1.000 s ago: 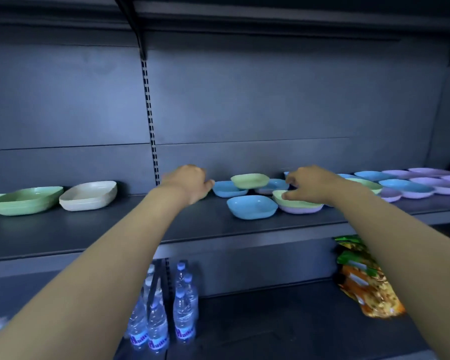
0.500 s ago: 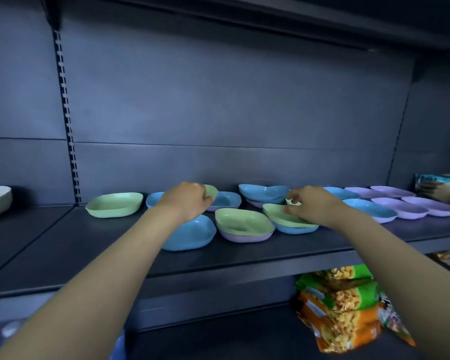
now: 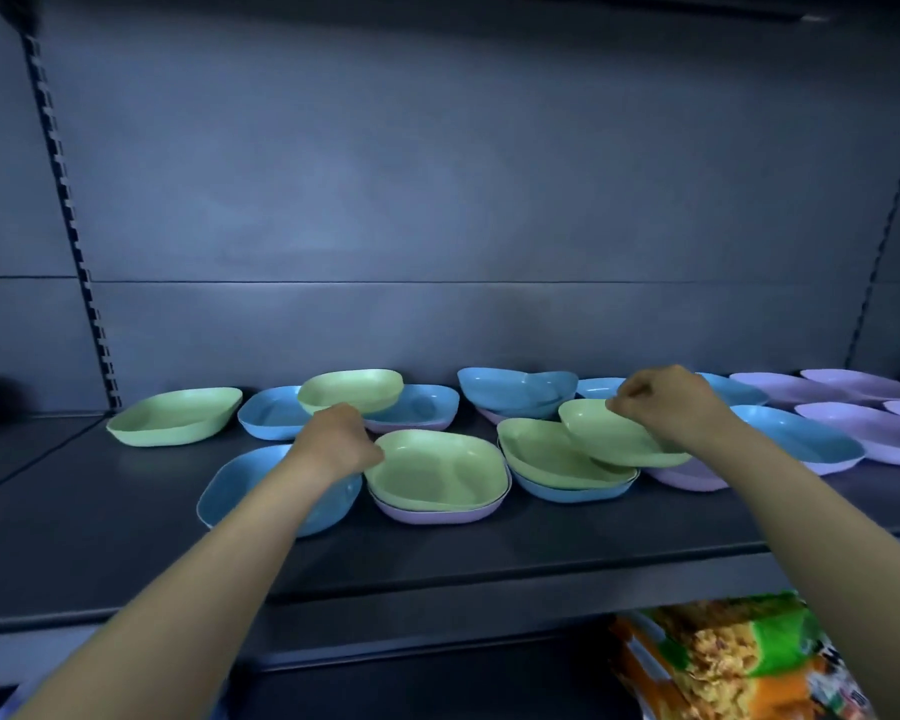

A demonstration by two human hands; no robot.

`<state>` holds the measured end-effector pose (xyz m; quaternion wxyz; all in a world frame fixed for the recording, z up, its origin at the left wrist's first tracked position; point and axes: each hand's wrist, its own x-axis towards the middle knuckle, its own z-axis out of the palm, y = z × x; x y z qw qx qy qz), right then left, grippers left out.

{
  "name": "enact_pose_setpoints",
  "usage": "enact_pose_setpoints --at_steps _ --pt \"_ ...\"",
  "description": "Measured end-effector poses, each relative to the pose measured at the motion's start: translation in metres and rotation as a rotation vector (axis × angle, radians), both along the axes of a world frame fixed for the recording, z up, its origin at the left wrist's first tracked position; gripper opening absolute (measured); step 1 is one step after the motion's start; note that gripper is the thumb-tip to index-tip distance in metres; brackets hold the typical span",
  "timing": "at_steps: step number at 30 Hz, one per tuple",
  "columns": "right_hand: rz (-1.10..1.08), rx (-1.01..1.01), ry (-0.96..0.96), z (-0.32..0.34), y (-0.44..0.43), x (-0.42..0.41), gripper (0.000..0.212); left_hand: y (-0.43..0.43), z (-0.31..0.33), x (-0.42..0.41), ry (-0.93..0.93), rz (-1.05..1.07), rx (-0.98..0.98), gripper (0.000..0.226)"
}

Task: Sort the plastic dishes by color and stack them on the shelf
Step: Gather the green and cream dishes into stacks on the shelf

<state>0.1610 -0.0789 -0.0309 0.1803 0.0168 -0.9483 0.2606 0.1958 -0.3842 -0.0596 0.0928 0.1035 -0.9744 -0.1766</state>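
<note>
Right hand (image 3: 671, 407): the far rim of the tilted green dish (image 3: 609, 439) is pinched.
Left hand (image 3: 333, 444): the left rim of the left green dish (image 3: 437, 470), nested on a purple dish (image 3: 437, 514), is gripped.
Key relation: the middle green dish (image 3: 546, 454), seated on a blue dish (image 3: 567, 491), lies just left of and partly beneath the tilted green dish.
Nearer hand: the right hand is judged closer.
Place: everything rests on the shelf (image 3: 489, 558).

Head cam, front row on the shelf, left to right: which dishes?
Blue dish, green dish on a lilac dish, green dish on a blue dish, tilted green dish pinched by right hand, second blue dish, lilac dish.
</note>
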Motion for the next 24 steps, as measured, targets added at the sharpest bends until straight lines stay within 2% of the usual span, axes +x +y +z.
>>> enact_pose_setpoints --at_steps 4,8,13,16,20,24 --pt "0.026 -0.04 0.007 0.001 0.027 -0.013 0.025 0.005 0.016 0.01 -0.016 0.065 0.083 0.042" --pt "-0.009 -0.069 -0.001 0.0 0.052 -0.022 0.033 0.008 0.03 0.024 0.051 0.17 0.121 0.041" --pt "-0.044 -0.044 -0.162 -0.008 0.068 -0.03 0.045 0.018 0.039 0.034 0.17 0.218 0.194 0.034" --pt "-0.038 -0.183 -0.254 -0.015 0.071 -0.032 0.034 0.024 0.037 0.034 0.235 0.226 0.242 0.033" --pt "0.011 -0.465 -0.347 -0.021 0.073 -0.037 0.019 0.029 0.033 0.039 0.278 0.236 0.288 0.034" --pt "0.05 -0.651 -0.389 -0.02 0.073 -0.035 0.016 0.028 0.028 0.045 0.296 0.249 0.341 0.04"
